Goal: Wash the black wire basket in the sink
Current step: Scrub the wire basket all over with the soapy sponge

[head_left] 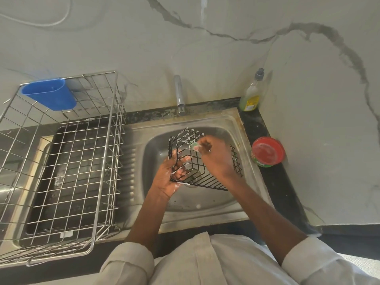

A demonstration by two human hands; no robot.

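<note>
Evidently basket (189, 159) between both hands (213, 157).

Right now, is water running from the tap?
No, nothing flows from the tap; the basket below shows only foam.

Our two forearms reach forward from rolled-up pale sleeves, converging toward the middle. Our left hand (171, 175) is turned palm-up, its fingers curled around wire bars and flecked with white foam. Our right hand (213, 156) sits just to the right and a little farther, back of the hand toward us, wrist bent, fingers pinching something small and green-white at the tips. The two hands are close together, almost touching.
</note>
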